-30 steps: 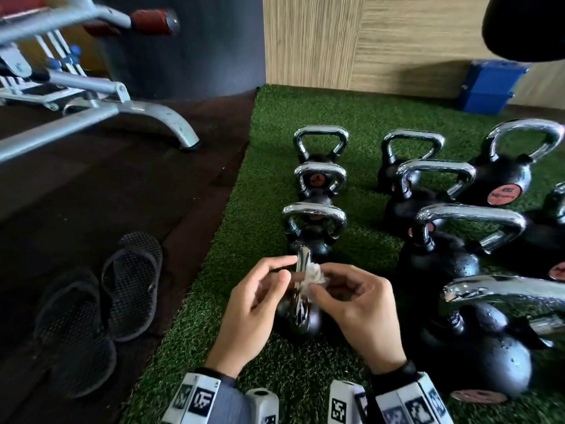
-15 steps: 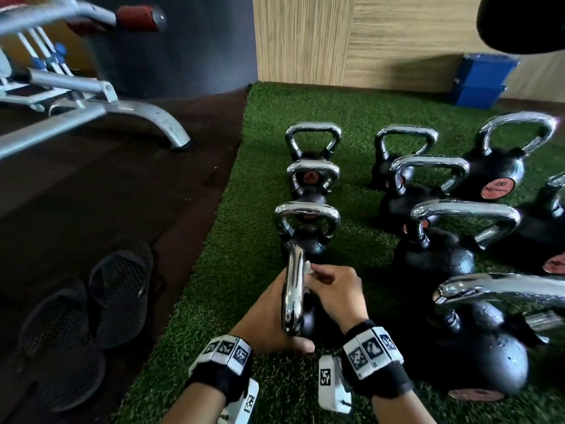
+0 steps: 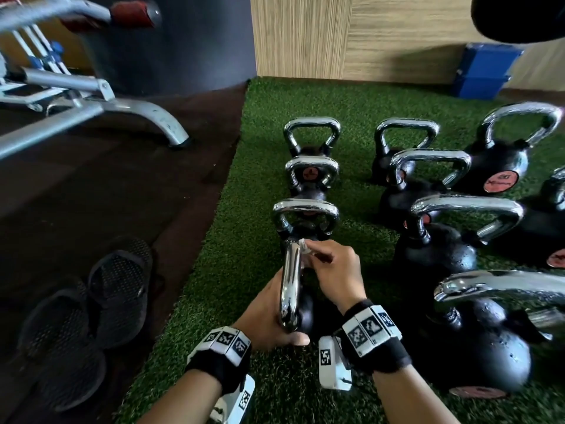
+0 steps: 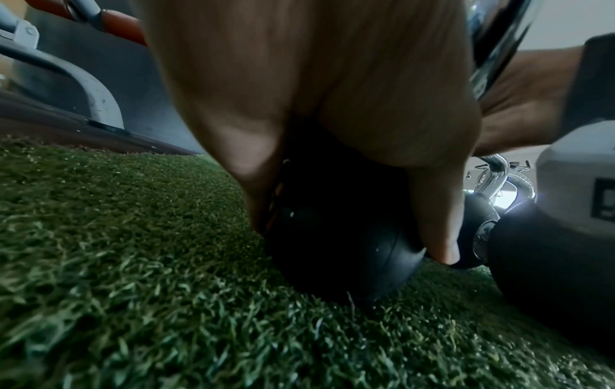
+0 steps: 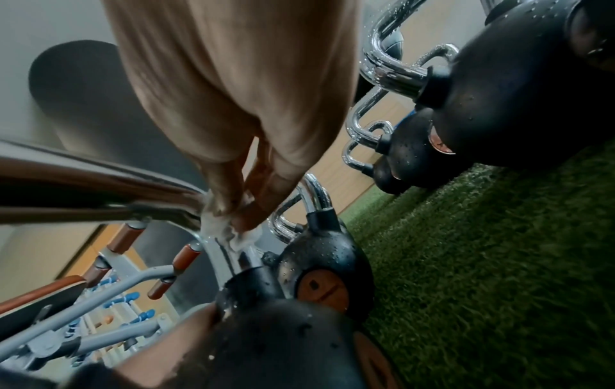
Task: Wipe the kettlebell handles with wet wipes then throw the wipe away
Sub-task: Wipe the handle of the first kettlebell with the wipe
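The nearest small black kettlebell (image 3: 302, 313) stands on the green turf with its chrome handle (image 3: 290, 289) turned end-on to me. My left hand (image 3: 269, 319) grips its black ball (image 4: 336, 252) low down, thumb on the near side. My right hand (image 3: 333, 273) pinches a crumpled white wet wipe (image 3: 305, 247) against the far top of the handle; the same wipe (image 5: 226, 226) shows wrapped on the chrome in the right wrist view. Most of the wipe is hidden under the fingers.
Three more small kettlebells (image 3: 305, 215) line up behind it, and several bigger ones (image 3: 440, 249) crowd the right side. Dark slippers (image 3: 91, 307) lie on the brown floor at left. A grey bench frame (image 3: 91, 102) stands at back left, a blue box (image 3: 483, 71) by the wall.
My left hand has dropped from the handle top to the kettlebell's ball. My right hand has turned over and now presses the wipe on the handle's far end.
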